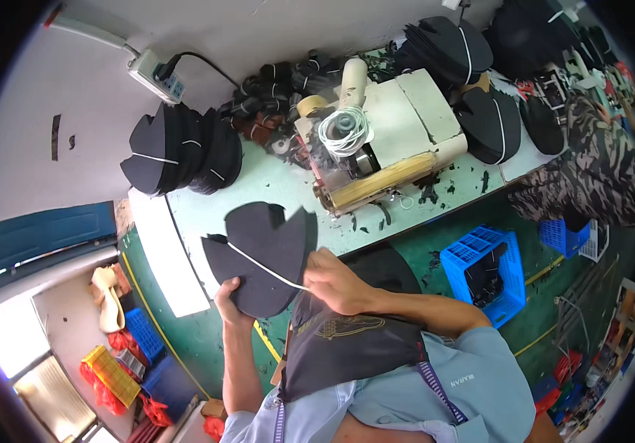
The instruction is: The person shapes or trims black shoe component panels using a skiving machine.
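Head view: from the central black bundle [267, 244], a cream machine [421, 111] stands toward half past one, banded black stacks [173, 144] at eleven; a blue crate [512, 284] at three holds dark pieces [484, 277]. Left hand [232, 301] grips the bundle's edge; right hand [338, 284] grasps its white band [266, 265].

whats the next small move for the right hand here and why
Probably draw the thin white band snug around the notched, fabric-like black stack. The right hand appears to grip the band beside the stack's right edge, while the left hand holds its lower left edge, and the band crosses the stack's face.
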`<action>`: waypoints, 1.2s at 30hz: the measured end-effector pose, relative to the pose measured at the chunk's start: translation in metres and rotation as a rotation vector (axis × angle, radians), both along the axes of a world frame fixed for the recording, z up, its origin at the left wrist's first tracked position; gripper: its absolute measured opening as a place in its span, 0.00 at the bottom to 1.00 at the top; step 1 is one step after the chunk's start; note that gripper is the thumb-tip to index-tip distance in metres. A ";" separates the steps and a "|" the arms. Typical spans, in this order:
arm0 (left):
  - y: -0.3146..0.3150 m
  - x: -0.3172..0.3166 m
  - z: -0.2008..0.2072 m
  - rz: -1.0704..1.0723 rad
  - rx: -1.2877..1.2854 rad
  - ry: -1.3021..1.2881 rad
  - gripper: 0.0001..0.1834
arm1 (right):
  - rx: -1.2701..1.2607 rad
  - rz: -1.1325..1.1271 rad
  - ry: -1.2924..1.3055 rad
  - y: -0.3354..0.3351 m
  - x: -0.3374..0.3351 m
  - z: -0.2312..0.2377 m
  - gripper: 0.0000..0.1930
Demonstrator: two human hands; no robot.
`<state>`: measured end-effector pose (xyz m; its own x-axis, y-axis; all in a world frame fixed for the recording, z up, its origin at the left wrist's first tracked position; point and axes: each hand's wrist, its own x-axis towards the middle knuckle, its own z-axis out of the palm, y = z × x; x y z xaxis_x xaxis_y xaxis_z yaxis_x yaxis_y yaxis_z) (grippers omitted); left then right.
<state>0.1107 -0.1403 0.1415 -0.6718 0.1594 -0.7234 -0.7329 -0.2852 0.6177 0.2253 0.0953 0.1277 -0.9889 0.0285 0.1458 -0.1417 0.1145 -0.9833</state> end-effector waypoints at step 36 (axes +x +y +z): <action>-0.046 -0.043 -0.027 -0.851 -1.292 0.466 0.32 | -0.172 0.016 -0.606 -0.144 -0.120 -0.077 0.35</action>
<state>0.0681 -0.1865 0.1147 -0.9000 0.0588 -0.4320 -0.0882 0.9458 0.3125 0.1050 -0.0489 0.0512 -0.8950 -0.0140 -0.4459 0.4460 -0.0503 -0.8936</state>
